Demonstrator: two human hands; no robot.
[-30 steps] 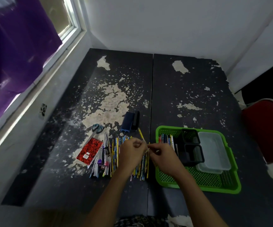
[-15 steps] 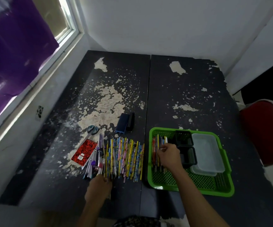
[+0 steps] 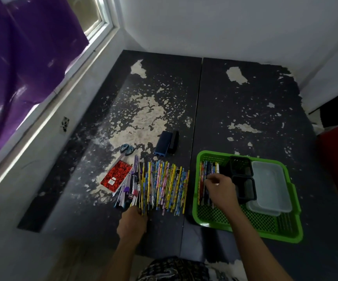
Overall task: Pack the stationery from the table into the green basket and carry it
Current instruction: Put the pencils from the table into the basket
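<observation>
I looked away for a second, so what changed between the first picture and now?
Both hands left the middle of the pencil row. The right hand went right into the green basket, onto the pencils lying there. The left hand drew back to the row's near ends. The red notebook, scissors and blue case stayed put.

No text can be read anywhere; the red notebook (image 3: 117, 175) carries a small white label, and the pencils (image 3: 165, 185) on the table (image 3: 245, 118) show printed patterns, but all of it is too small to make out
</observation>
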